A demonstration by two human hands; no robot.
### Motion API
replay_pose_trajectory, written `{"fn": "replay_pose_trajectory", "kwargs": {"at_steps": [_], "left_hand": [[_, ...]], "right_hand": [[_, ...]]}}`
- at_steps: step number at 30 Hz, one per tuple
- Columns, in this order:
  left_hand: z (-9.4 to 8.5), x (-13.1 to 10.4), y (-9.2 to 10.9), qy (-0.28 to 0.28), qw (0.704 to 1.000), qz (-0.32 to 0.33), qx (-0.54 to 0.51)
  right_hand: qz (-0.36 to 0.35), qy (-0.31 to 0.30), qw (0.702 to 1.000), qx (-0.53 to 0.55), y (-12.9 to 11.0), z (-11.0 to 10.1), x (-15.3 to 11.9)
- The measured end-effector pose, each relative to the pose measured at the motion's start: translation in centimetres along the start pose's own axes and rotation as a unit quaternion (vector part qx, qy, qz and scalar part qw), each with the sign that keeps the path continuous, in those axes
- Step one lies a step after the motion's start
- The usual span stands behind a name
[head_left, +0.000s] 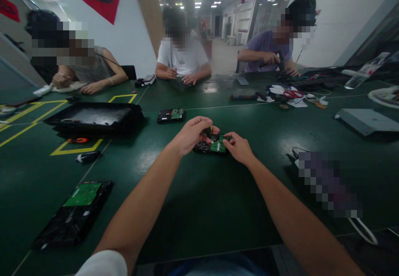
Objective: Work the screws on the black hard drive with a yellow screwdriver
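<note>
On the green table in front of me lies a black hard drive (218,146) with a green circuit board. My left hand (195,134) is above its left part, fingers closed round a small black-and-yellow screwdriver (208,131), mostly hidden by the fingers. With thumb and fingertips, my right hand (239,147) grips the drive's right edge by the board. Beyond my left hand sits another hard drive (171,115). A larger-looking black hard drive (73,213) with a green board lies near my left forearm.
To the left stand a black tray (93,116), an orange-handled tool (78,140) and a dark small object (88,156). A grey metal box (369,120), a blurred-out item (327,182) and a plastic bottle (368,71) are at right. Three people work across the table.
</note>
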State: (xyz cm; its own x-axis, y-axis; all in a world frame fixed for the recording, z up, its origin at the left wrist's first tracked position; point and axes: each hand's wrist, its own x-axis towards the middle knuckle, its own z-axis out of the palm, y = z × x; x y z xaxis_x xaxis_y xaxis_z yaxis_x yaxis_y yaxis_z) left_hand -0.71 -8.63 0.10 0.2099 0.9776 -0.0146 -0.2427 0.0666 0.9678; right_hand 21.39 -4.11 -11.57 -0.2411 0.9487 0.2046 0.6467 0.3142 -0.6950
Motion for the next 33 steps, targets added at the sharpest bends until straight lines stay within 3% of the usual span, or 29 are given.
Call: {"fn": "replay_pose_trajectory", "kwargs": {"at_steps": [10, 21, 27, 33], "left_hand": [[-0.38, 0.07, 0.08, -0.01, 0.998, 0.045, 0.053], [-0.06, -0.02, 0.09, -0.001, 1.0, 0.014, 0.005], [-0.75, 0.35, -0.1, 0.012, 0.996, 0.057, 0.072], [-0.67, 0.22, 0.01, -0.003, 0.998, 0.031, 0.055]], "right_hand": [[0.006, -0.005, 1.0, 0.003, -0.12, -0.1, -0.02], [0.001, -0.001, 1.0, -0.001, -0.04, -0.03, 0.0], [0.008, 0.001, 1.0, -0.012, -0.2, -0.09, 0.0], [0.003, -0.002, 1.0, -0.005, -0.27, -0.12, -0.05]]}}
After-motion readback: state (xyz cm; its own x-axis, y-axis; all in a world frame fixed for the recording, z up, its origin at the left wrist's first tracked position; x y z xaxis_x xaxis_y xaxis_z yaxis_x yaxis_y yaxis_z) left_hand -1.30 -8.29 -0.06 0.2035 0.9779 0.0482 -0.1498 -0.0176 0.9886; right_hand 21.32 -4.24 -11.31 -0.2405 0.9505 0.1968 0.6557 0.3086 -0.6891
